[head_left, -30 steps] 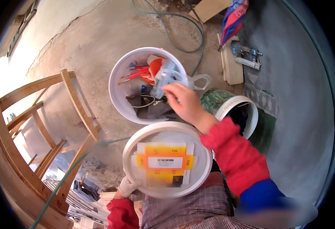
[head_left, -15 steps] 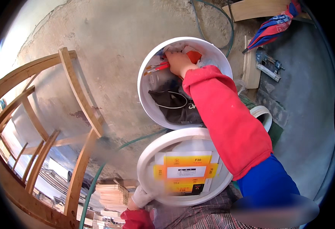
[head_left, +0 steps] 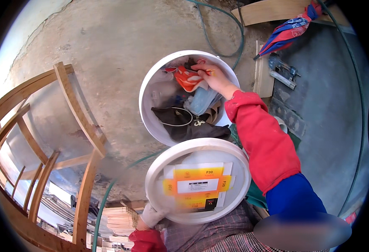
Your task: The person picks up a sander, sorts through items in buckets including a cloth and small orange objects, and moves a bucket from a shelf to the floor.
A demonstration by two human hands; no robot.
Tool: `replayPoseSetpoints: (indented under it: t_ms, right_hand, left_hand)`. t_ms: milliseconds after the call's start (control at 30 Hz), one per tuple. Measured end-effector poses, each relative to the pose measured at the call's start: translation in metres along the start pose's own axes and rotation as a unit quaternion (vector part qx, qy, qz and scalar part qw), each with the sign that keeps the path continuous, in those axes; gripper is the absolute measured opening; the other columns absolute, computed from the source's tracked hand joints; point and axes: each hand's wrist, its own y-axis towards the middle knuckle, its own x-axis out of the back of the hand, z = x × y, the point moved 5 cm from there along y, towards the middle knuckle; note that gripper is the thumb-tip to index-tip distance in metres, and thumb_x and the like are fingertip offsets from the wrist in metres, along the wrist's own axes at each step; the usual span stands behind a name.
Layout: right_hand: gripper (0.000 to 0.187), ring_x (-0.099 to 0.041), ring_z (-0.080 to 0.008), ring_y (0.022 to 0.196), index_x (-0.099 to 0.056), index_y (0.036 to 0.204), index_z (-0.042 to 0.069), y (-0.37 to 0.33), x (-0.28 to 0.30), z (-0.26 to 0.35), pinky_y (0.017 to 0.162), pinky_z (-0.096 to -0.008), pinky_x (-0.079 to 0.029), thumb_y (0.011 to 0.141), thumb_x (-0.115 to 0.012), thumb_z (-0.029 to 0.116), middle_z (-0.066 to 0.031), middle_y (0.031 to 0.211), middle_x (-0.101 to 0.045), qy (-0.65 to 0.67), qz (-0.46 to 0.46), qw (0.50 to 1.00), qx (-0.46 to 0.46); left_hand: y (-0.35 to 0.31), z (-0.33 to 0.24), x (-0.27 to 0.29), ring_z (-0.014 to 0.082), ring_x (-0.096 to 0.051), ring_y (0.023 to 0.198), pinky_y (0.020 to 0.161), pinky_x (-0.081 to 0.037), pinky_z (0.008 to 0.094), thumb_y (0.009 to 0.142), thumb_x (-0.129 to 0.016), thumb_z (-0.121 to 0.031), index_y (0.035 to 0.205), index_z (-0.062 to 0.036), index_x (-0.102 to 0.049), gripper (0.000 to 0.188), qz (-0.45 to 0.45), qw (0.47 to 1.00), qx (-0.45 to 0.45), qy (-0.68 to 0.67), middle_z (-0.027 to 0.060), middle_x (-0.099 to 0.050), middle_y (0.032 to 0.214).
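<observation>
From my distant place I watch through the head camera, and I judge that the work is somewhere in its middle part. The opening is done: the white bucket stands uncovered on the floor, and a round white lid is apart from its mouth, over the plaid cloth at my lap. On this lid lies a flat yellow and white carton. My left hand, in what looks like a pale glove, has its grip closed on the lower left edge of the lid. My right hand is inside the bucket, near the far rim, at an orange and white piece. There the grip is narrow, with fingers close together and touching the upper part of this piece, but I cannot tell whether it is really pinched. The sorting inside does not look finished to me: a light blue packet and a black pouch with a pale cord lie nearer to the lid, all within the bucket. Nothing is lifted out by the right hand, and the lid is not yet on.
</observation>
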Motion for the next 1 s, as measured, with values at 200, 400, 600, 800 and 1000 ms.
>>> replayPoseSetpoints:
  t_ms: [200, 400, 600, 800, 1000]
  right_hand:
    - [0.023, -0.059, -0.0196, 0.087, -0.064, 0.105, 0.004, -0.007, 0.003, 0.082, 0.081, -0.0283, -0.045, 0.085, -0.053, 0.001, -0.0081, 0.097, -0.060, 0.142, 0.014, 0.989, 0.033]
    - [0.029, -0.059, -0.0272, 0.097, -0.063, 0.106, 0.009, 0.005, -0.039, 0.076, 0.080, -0.0360, -0.048, 0.080, -0.054, 0.003, -0.0115, 0.110, -0.056, -0.269, 0.111, 0.950, 0.116]
    - [0.029, -0.056, -0.0380, 0.104, -0.052, 0.112, 0.000, 0.017, -0.078, 0.005, 0.082, -0.0433, -0.050, 0.085, -0.045, 0.010, -0.0207, 0.122, -0.047, -0.409, 0.096, 0.906, -0.049]
    - [0.024, -0.058, -0.0313, 0.104, -0.058, 0.105, 0.005, 0.021, -0.061, -0.005, 0.080, -0.0414, -0.050, 0.085, -0.047, 0.010, -0.0148, 0.107, -0.059, -0.437, 0.149, 0.875, -0.148]
    - [0.015, -0.058, -0.0298, 0.084, -0.059, 0.097, 0.009, -0.005, -0.033, 0.076, 0.075, -0.0393, -0.046, 0.083, -0.054, 0.008, -0.0114, 0.097, -0.060, -0.241, 0.048, 0.963, 0.113]
  left_hand:
    - [0.005, -0.003, -0.006, 0.0151, -0.059, 0.093, 0.080, -0.048, 0.0290, 0.079, -0.069, -0.020, 0.112, 0.0014, -0.056, 0.041, -0.001, 1.000, -0.008, 0.025, 0.0082, -0.063, 0.104]
    - [0.011, -0.002, -0.008, 0.0176, -0.058, 0.096, 0.084, -0.047, 0.0311, 0.077, -0.070, -0.021, 0.118, 0.0031, -0.050, 0.051, 0.007, 0.998, 0.022, 0.050, 0.0094, -0.060, 0.108]
    - [0.007, -0.007, -0.010, 0.0145, -0.059, 0.091, 0.079, -0.048, 0.0285, 0.079, -0.069, -0.018, 0.113, 0.0025, -0.055, 0.042, -0.012, 0.999, 0.010, 0.052, 0.0080, -0.063, 0.103]
    - [-0.006, -0.008, -0.009, 0.0129, -0.059, 0.090, 0.077, -0.048, 0.0271, 0.079, -0.068, -0.016, 0.110, 0.0030, -0.056, 0.039, -0.066, 0.998, -0.004, -0.010, 0.0064, -0.063, 0.102]
    - [-0.003, 0.004, -0.006, 0.0135, -0.059, 0.090, 0.079, -0.048, 0.0273, 0.078, -0.068, -0.012, 0.109, 0.0024, -0.057, 0.036, -0.076, 0.997, -0.024, -0.010, 0.0060, -0.063, 0.101]
